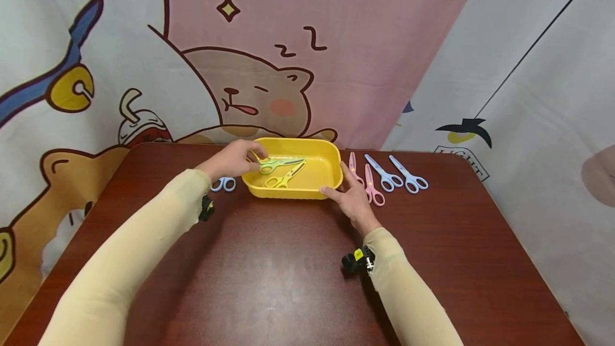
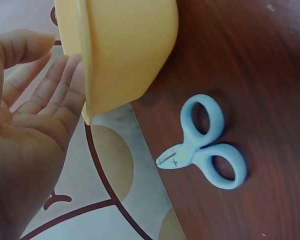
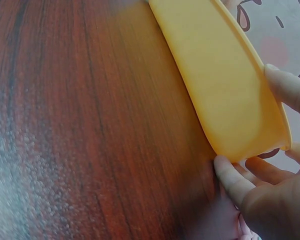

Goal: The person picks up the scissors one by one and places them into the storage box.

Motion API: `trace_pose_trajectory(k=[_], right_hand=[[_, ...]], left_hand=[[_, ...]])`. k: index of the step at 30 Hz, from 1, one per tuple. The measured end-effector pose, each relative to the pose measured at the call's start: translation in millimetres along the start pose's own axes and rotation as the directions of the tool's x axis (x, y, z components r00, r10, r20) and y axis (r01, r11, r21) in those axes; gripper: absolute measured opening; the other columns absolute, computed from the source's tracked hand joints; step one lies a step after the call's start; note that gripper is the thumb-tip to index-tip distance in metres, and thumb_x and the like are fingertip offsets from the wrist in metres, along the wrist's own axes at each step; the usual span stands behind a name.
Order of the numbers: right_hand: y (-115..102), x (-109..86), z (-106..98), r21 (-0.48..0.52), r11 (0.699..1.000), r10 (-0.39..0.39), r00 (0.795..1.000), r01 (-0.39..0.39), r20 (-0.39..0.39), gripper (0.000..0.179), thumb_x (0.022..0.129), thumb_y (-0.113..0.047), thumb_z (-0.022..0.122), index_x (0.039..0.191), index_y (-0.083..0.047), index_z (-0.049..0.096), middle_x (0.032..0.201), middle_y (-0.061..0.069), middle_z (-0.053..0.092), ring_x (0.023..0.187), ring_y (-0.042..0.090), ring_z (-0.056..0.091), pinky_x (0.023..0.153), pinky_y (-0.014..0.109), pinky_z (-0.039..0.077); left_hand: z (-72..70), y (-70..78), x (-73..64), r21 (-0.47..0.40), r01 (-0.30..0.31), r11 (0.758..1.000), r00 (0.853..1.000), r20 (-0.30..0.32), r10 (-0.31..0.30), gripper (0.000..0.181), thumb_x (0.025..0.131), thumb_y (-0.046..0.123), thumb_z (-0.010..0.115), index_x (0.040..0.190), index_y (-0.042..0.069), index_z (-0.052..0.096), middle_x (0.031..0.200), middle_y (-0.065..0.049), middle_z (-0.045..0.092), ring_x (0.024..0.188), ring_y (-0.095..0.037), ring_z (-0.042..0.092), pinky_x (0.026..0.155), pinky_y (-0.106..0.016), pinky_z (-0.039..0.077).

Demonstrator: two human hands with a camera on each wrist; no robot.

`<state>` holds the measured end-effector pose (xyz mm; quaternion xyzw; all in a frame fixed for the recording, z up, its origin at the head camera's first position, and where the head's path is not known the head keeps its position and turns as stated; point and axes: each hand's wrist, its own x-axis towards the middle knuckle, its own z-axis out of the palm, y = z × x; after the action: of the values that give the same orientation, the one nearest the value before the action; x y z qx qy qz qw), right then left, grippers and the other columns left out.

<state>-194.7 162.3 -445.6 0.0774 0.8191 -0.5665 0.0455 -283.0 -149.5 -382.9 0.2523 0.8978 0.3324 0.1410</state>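
My right hand (image 1: pixel 354 199) grips the right end of a yellow plastic basket (image 1: pixel 288 194), thumb on the rim and fingers against the end wall in the right wrist view. Over the basket's left end, my left hand (image 1: pixel 233 159) reaches in with thumb and fingers apart. Its fingertips are right by the handles of green scissors (image 1: pixel 283 162) inside. Beside these lie yellow scissors (image 1: pixel 287 177). In the left wrist view, the rim partly hides my left fingertips. Small blue scissors (image 2: pixel 192 150) lie on the table below that hand, left of the basket.
Right of the basket, two pink scissors (image 1: pixel 369 186) lie near my right hand, followed by two blue scissors (image 1: pixel 387 179). A printed cloth (image 1: pixel 375 41) hangs along the back edge of the brown wooden table (image 1: pixel 269 271).
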Motion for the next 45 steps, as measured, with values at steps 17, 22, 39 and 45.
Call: trace_pose_trajectory(k=[17, 22, 39, 45], right_hand=[[-3.2, -1.8, 0.8, 0.021, 1.0, 0.003, 1.0, -0.003, -0.004, 0.098, 0.088, -0.019, 0.083, 0.166, -0.025, 0.024, 0.171, 0.005, 0.024, 0.151, 0.031, 0.035, 0.116, 0.044, 0.04], [-3.5, -1.5, 0.7, 0.022, 1.0, 0.006, 1.0, -0.006, -0.005, 0.099, 0.088, -0.02, 0.084, 0.166, -0.025, 0.024, 0.171, 0.005, 0.024, 0.153, 0.031, 0.031, 0.118, 0.045, 0.037], [-1.5, -0.7, 1.4, -0.001, 1.0, 0.021, 1.0, -0.021, -0.014, 0.097, 0.088, -0.023, 0.083, 0.166, -0.028, 0.025, 0.171, 0.005, 0.024, 0.155, 0.031, 0.026, 0.122, 0.048, 0.03], [-2.3, -1.2, 1.2, 0.007, 1.0, 0.016, 1.0, -0.016, -0.008, 0.098, 0.089, -0.022, 0.083, 0.166, -0.027, 0.023, 0.171, 0.005, 0.023, 0.153, 0.032, 0.03, 0.118, 0.045, 0.037]], left_hand=[[-1.7, -11.4, -18.4, -0.038, 0.043, 0.998, 0.985, -0.167, -0.049, 0.03, 0.092, 0.0, 0.065, 0.122, -0.001, 0.067, 0.13, -0.022, 0.059, 0.116, -0.039, 0.062, 0.092, -0.05, 0.056], [-3.9, -16.4, -21.7, -0.038, 0.07, 0.997, 0.979, -0.19, -0.076, 0.03, 0.096, 0.005, 0.064, 0.125, -0.001, 0.064, 0.13, -0.021, 0.06, 0.117, -0.039, 0.061, 0.093, -0.05, 0.054], [-6.5, -39.6, -39.2, 0.011, 0.276, 0.961, 0.945, -0.185, -0.269, 0.046, 0.105, 0.027, 0.057, 0.14, -0.003, 0.054, 0.139, -0.025, 0.056, 0.123, -0.04, 0.054, 0.104, -0.056, 0.046], [-4.7, -44.7, -43.5, 0.024, 0.332, 0.943, 0.93, -0.178, -0.323, 0.051, 0.103, 0.028, 0.059, 0.14, -0.005, 0.051, 0.136, -0.027, 0.056, 0.116, -0.039, 0.057, 0.099, -0.054, 0.05]])
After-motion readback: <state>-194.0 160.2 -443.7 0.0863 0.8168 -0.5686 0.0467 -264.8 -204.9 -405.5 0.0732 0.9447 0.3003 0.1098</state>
